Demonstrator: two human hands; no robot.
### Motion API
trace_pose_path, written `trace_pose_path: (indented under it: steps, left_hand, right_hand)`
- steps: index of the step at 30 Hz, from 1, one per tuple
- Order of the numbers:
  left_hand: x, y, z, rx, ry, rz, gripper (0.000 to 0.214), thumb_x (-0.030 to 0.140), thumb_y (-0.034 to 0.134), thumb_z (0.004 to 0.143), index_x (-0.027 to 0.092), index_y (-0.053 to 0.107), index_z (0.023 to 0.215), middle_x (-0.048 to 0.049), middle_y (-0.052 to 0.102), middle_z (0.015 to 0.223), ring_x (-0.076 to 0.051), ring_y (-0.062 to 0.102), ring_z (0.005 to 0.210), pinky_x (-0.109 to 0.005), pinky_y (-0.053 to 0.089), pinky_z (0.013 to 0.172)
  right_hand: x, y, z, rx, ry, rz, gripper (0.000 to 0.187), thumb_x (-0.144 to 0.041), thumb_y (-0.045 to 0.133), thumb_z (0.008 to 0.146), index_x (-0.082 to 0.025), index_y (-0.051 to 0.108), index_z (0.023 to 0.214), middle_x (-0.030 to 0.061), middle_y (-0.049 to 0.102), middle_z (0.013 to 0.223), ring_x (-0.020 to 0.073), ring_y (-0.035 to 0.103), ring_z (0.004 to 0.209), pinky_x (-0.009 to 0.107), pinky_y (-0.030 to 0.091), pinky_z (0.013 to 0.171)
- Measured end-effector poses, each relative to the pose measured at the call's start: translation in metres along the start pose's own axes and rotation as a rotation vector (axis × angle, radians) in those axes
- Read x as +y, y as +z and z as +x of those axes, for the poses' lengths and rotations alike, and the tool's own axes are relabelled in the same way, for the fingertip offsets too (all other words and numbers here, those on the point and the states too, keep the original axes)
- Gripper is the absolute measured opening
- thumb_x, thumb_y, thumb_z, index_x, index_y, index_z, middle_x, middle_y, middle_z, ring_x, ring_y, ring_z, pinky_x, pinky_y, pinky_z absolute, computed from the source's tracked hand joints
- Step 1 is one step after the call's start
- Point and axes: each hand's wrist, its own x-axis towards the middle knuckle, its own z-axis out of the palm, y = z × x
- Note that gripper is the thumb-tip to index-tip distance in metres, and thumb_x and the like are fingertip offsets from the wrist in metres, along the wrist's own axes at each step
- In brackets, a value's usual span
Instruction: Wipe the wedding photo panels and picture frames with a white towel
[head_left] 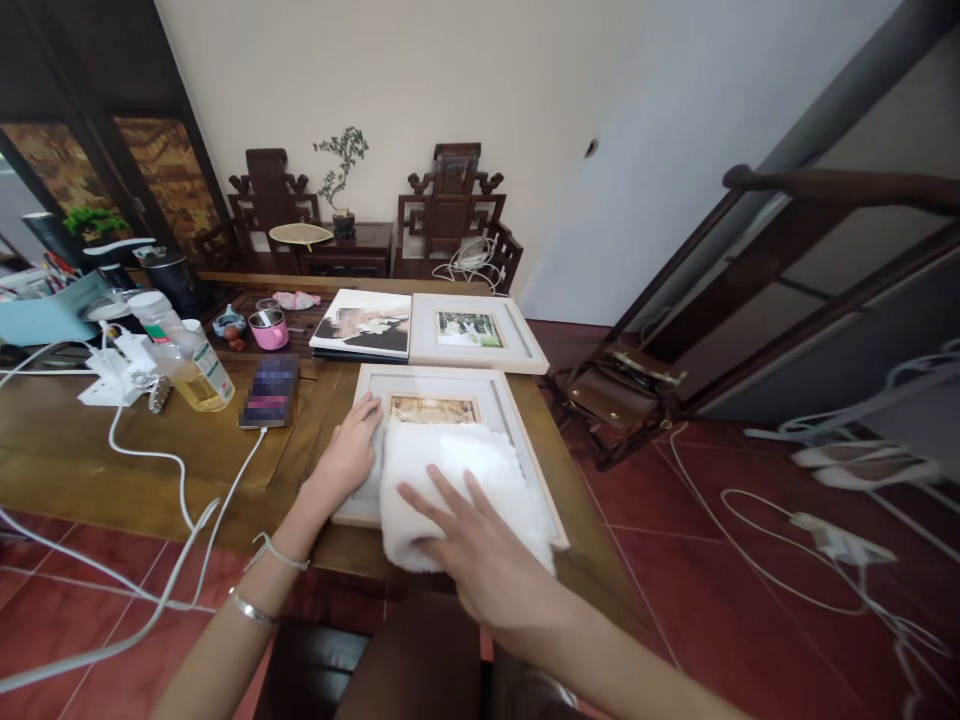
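A light wooden picture frame (536, 470) with a pale mount and a small sepia picture (424, 408) lies flat near the table's front edge. Across its lower part rests a folded, fluffy white cloth (457, 450), covering much of the frame. My right hand (472, 535) presses on top of this cloth, fingers spread apart. At the frame's left side, my left hand (351, 445) grips the edge with fingers close together. Behind lies a second frame (514, 310) with a green and white photo, beside a photo book (360, 320).
To the left are a phone (268, 390) on a charging cable, a bottle of yellow liquid (199, 370), a pink cup (270, 330) and a white power strip (112, 380). A brown bag (626, 395) sits right of the table (300, 470). Cables cross the red tiled floor (675, 560).
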Motion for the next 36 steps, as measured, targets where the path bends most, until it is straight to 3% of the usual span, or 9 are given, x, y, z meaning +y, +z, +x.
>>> trace_pose_path:
  steps: [5,10,13,16,20,22,25,28,36]
  left_hand:
    - [-0.004,0.005,-0.001,0.011,0.016,-0.007,0.068,-0.007,0.035,0.07,0.017,0.049,0.133,-0.0122,0.041,0.147,-0.023,0.027,0.142,-0.053,0.027,0.114]
    - [-0.006,0.006,-0.001,-0.005,0.028,-0.013,0.071,-0.007,0.035,0.069,0.016,0.047,0.134,-0.0125,0.039,0.148,-0.023,0.026,0.142,-0.052,0.028,0.113]
    - [-0.007,0.006,0.0,-0.002,0.036,-0.007,0.069,-0.007,0.035,0.069,0.015,0.048,0.133,-0.013,0.04,0.148,-0.023,0.027,0.142,-0.05,0.028,0.114]
    - [-0.005,0.006,0.0,0.012,0.036,-0.015,0.067,-0.007,0.035,0.07,0.016,0.05,0.131,-0.0123,0.042,0.146,-0.022,0.028,0.141,-0.049,0.029,0.114]
    - [0.002,0.0,0.001,0.013,0.017,-0.021,0.063,-0.006,0.033,0.074,0.014,0.052,0.13,-0.0137,0.045,0.144,-0.023,0.03,0.141,-0.05,0.03,0.113]
    - [0.005,-0.005,0.003,0.005,0.031,-0.034,0.062,-0.006,0.032,0.074,0.013,0.053,0.13,-0.014,0.045,0.143,-0.024,0.032,0.14,-0.049,0.03,0.113]
    - [0.006,-0.007,0.004,0.022,0.063,-0.056,0.062,-0.006,0.032,0.074,0.014,0.055,0.128,-0.0134,0.047,0.142,-0.024,0.036,0.138,-0.047,0.032,0.113]
    - [0.0,-0.003,0.004,0.065,0.05,-0.053,0.059,-0.006,0.033,0.075,0.011,0.056,0.127,-0.0154,0.05,0.139,-0.025,0.036,0.138,-0.049,0.032,0.112]
    - [-0.013,0.011,0.0,0.103,0.076,-0.051,0.059,-0.006,0.034,0.077,0.015,0.052,0.129,-0.0129,0.048,0.142,-0.023,0.033,0.139,-0.053,0.03,0.113]
  right_hand:
    - [0.04,0.008,-0.052,0.036,0.125,-0.043,0.054,0.003,0.044,0.064,-0.027,0.074,0.097,0.0011,0.042,0.146,0.0359,0.027,0.139,0.066,0.025,0.108]
    - [0.1,-0.012,-0.075,0.185,0.281,-0.054,0.06,0.004,0.037,0.062,-0.027,0.071,0.1,0.0029,0.06,0.131,0.0262,0.051,0.125,0.045,0.042,0.103]
    - [0.134,-0.03,-0.042,0.28,0.418,-0.073,0.056,0.002,0.035,0.069,-0.017,0.066,0.112,0.0119,0.068,0.114,0.027,0.065,0.1,0.04,0.049,0.088]
    - [0.147,-0.042,0.015,0.487,0.512,-0.188,0.056,0.002,0.038,0.071,-0.012,0.06,0.12,0.0185,0.053,0.134,0.0327,0.057,0.114,0.047,0.044,0.094]
    - [0.124,-0.043,0.095,0.448,0.119,-0.315,0.053,0.004,0.046,0.07,-0.016,0.062,0.117,0.0114,0.037,0.15,0.0347,0.023,0.14,0.062,0.022,0.107]
    - [0.106,-0.041,0.123,0.346,-0.042,-0.312,0.054,0.005,0.046,0.072,-0.017,0.06,0.119,0.0099,0.037,0.15,0.0309,0.02,0.142,0.063,0.018,0.107]
    - [0.093,-0.038,0.139,0.275,-0.063,-0.278,0.053,0.006,0.048,0.074,-0.016,0.059,0.121,0.0141,0.048,0.142,0.0266,0.024,0.141,0.061,0.018,0.108]
    - [0.104,-0.04,0.127,0.237,0.018,-0.246,0.047,0.003,0.054,0.074,-0.017,0.063,0.115,0.0163,0.06,0.128,0.0261,0.028,0.14,0.06,0.017,0.109]
    - [0.155,-0.053,0.045,0.073,0.32,-0.22,0.062,0.013,0.034,0.068,-0.018,0.068,0.109,0.0129,0.062,0.127,0.0262,0.029,0.14,0.058,0.023,0.109]
